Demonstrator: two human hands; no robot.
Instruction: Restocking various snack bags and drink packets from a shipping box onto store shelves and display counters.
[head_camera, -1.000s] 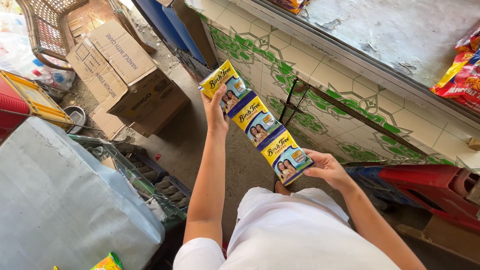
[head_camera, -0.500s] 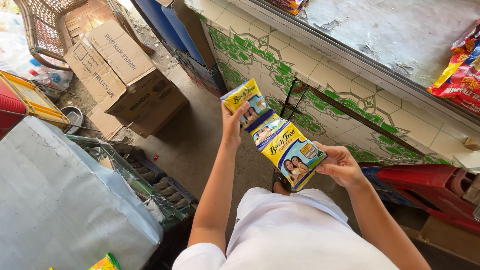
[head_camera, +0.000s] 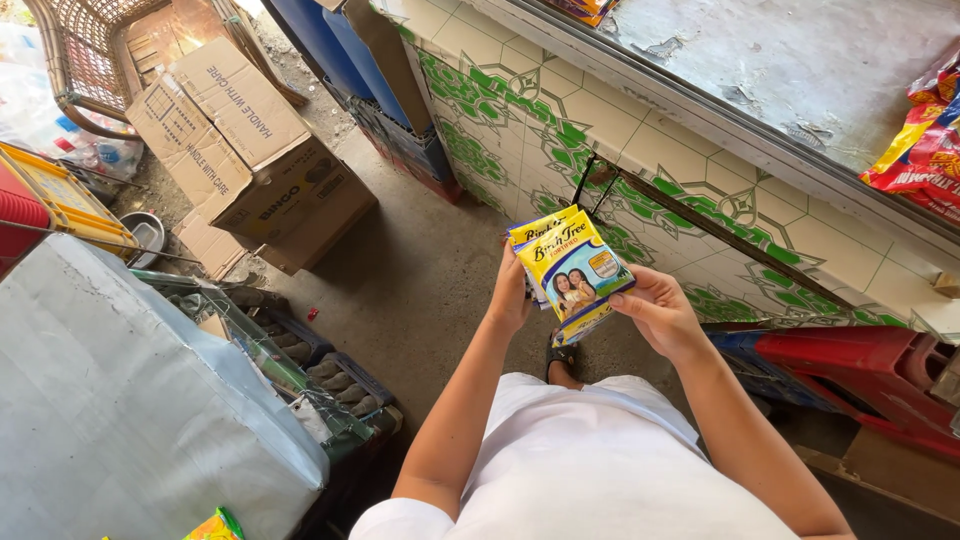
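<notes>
Both hands, left hand (head_camera: 512, 295) and right hand (head_camera: 655, 312), have fingers closed on the folded yellow sachet strip (head_camera: 570, 272), stacking packets above the concrete floor (head_camera: 420, 270).

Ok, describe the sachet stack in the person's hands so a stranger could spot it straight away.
Find the green-patterned tiled counter along the right. In front of it, over the concrete floor, the left hand and right hand hold the sachets between them. They are yellow-and-blue folded packets with a picture of two people, unlike the red-and-yellow packs up on the counter top.
</notes>
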